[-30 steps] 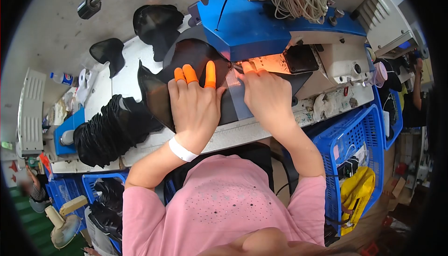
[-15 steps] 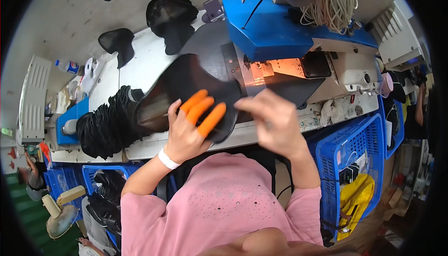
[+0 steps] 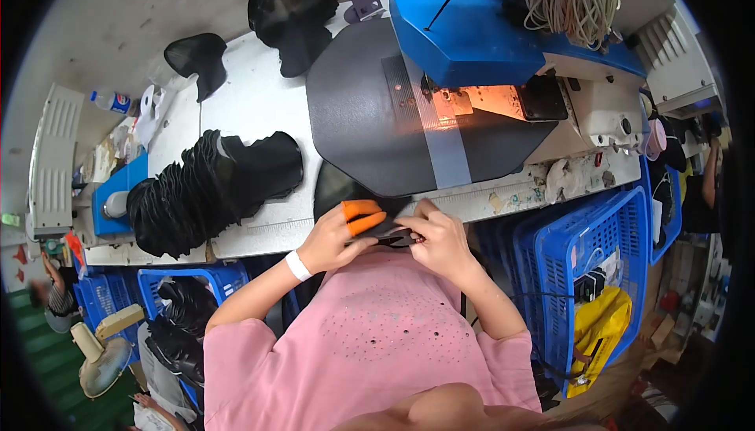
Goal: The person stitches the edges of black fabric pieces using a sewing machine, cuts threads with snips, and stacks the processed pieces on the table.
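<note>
A black, curved sheet piece [image 3: 336, 186] hangs over the table's front edge, close to my body. My left hand [image 3: 334, 238], with orange finger covers on some fingers, is closed on its near part. Facing it, my right hand [image 3: 435, 241] pinches at the near edge of the same piece. Something small, dark and reddish shows at the right fingertips; its kind is unclear. Beyond both hands lies a dark grey plate [image 3: 354, 108] under the blue sewing machine head [image 3: 448, 38], whose work area glows orange. To the left rests a stack of similar black pieces [image 3: 212, 187].
More black pieces [image 3: 292, 26] lie at the back of the white table [image 3: 244, 93]. Blue crates stand below on the right [image 3: 550, 250] and left [image 3: 232, 274]. A fan [image 3: 102, 356] and other people are at the lower left.
The black piece has come off the stack and grey plate toward my body. Both hands have drawn down to the table's front edge and closer together. My view has shifted slightly.
</note>
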Tool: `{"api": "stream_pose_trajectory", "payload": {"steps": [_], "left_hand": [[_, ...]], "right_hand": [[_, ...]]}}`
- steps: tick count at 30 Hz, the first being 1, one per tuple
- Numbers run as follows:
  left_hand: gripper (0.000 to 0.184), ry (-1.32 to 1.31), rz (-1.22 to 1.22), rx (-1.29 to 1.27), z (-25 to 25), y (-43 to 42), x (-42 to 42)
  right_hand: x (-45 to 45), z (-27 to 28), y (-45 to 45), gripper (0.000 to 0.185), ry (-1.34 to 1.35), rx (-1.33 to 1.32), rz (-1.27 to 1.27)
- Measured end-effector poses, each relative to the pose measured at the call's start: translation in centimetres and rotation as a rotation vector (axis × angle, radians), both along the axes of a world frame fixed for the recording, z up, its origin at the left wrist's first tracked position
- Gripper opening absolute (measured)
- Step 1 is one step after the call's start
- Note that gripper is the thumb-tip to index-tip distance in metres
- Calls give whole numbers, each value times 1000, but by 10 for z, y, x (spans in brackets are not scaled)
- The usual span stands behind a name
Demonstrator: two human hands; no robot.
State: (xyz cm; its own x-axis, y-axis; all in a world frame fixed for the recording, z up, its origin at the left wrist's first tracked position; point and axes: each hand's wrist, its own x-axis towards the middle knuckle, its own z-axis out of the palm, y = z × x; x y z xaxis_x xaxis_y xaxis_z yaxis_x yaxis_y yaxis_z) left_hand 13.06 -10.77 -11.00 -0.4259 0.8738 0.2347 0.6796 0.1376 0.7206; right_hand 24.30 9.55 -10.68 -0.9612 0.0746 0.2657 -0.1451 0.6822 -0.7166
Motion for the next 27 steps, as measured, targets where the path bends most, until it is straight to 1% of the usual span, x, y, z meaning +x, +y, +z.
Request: {"api": "stream_pose_trajectory", "payload": {"steps": [1,2,4,5,7,8,9,10,11,12,15,18,20,24,27], "left_hand": [[30,-101,84,57,-1,1,3],[24,-124,198,75,1,4,6],[21,-226,230,65,8,12,7],[21,-237,230,68,11,15,8],[20,-255,227,76,15,20,9],[20,-408,290,81,18,23,11],[20,-560,353,85,22,25,12],[20,-713,417,89,24,26,13],[21,-837,446,166,20,26,14],[21,-818,453,161,21,26,15],[20,-749,466,155,29,27,17],[18,-666,465,155,36,29,17],[16,-636,474,148,42,31,17],[15,-636,499,163,42,34,19],[14,-658,501,192,41,35,19]], "right_hand": [[2,8,1,34,-36,-57,-34],[0,14,-1,34,-1,-86,-79],[-3,22,-5,34,68,-147,-168],[-4,23,-6,30,98,-126,-171],[-5,26,-5,26,38,-222,-147],[-5,26,-4,24,8,-270,-136],[-7,24,-5,17,3,-350,-164],[-8,24,-6,15,3,-364,-181],[-8,24,-7,13,2,-379,-197],[-9,24,-8,11,0,-394,-212],[-12,34,-10,10,78,-267,-221],[-12,35,-9,11,28,-337,-204],[-12,42,-10,10,9,-332,-203],[-14,48,-12,11,-47,-381,-223],[-17,43,-14,10,3,-418,-241]]}}
